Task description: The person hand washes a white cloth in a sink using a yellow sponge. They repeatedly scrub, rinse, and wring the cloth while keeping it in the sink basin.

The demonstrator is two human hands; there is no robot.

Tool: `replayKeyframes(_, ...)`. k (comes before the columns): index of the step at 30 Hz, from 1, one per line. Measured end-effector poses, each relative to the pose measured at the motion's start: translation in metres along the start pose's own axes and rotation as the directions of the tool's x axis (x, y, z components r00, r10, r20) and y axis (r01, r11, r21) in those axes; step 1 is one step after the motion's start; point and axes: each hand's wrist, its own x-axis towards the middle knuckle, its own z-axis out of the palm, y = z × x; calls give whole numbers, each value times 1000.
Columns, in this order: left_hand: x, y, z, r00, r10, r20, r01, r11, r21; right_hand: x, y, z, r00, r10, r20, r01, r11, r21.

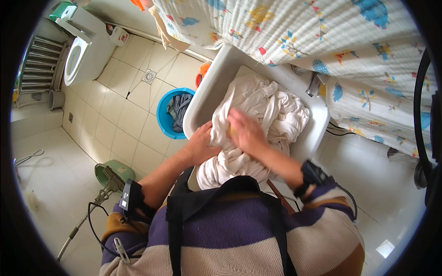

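A large white cloth (251,99) lies bunched and twisted in a white sink (221,62), its near folds heaped at the sink's front edge. At the cloth's left side, by the sink rim, my left hand (201,143) grips and steadies a fold, thumb apart from the fingers. My right hand (247,132) is over the middle of the cloth, smeared by motion. Its fingers curl around a small yellow bar of soap (231,130), mostly hidden by the hand, against the fabric.
A metal faucet (314,85) stands at the sink's right, beside a patterned curtain (368,60). Left of the sink, a blue basin (161,112) holds dark clothes. A mop (87,214), a green bucket (123,169) and a toilet (79,60) are farther left.
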Motion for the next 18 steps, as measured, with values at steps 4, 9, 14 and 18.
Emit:
replayKeyframes(4, 6, 3, 0, 999, 47, 1, -47, 998, -46, -2, 22, -9, 995, -69, -77, 51, 976, -213)
replayKeyframes(9, 3, 23, -11, 1000, 16, 5, -16, 978, 207, 28, 144, -5, 957, 255, -138, -284, 921, -268)
replayKeyframes(14, 2, 66, -13, 946, -319, 52, 322, 919, -228, 8, 140, -29, 925, 358, 128, -304, 899, -315)
replayKeyframes(18, 10, 124, -47, 908, -416, -44, 367, 843, -393, -5, 105, -66, 826, 534, -181, -460, 823, 332)
